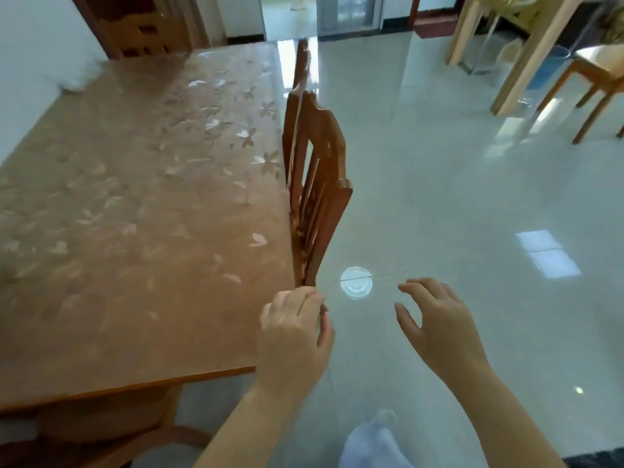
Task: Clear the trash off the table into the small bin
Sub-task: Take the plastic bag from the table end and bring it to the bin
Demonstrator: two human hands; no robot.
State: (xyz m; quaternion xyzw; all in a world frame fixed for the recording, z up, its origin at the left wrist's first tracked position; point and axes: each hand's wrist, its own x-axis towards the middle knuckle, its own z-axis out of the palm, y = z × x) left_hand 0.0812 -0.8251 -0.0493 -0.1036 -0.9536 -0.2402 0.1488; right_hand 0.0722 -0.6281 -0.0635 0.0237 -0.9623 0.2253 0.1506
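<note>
trash: none visible on the brown floral-covered wooden bench [135,197]; small bin not in view.
left hand [293,336] loosely curled, right hand [435,322] open; both empty, right of bench, left nearer.

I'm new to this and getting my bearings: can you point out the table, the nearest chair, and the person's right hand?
table [135,204]: head view, on its flowered top.
chair [320,197]: head view, on its wooden back.
right hand [435,322]: head view, on the back of the hand.
</note>
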